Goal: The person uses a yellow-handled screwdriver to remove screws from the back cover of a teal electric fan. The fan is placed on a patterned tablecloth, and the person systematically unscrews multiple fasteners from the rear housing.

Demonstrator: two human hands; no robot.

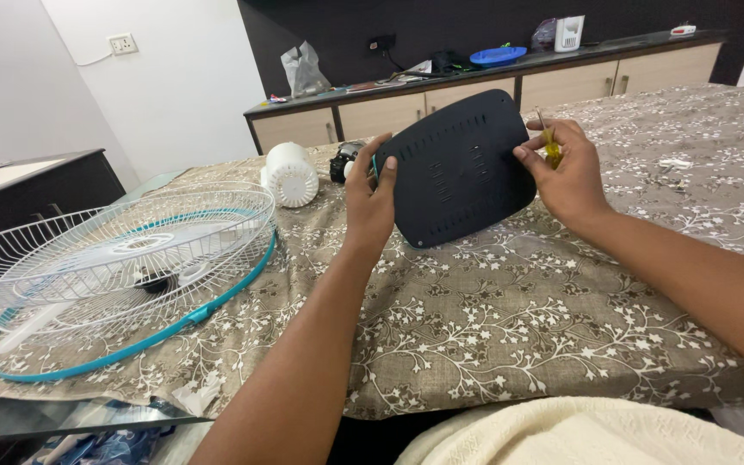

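my left hand (370, 200) and right hand (567, 169) grasp the black panel (458, 168); right fingers also clench a screwdriver (551, 148); fan guard (122, 258) lies left.

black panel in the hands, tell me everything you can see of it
The black panel is a flat, rounded plate, matte and plastic-looking, with short rows of slots and a line of small holes near its top edge. It is held tilted above the floral tablecloth. The left hand grips its left edge; the right hand, also holding a yellow-handled screwdriver, pinches its right edge.
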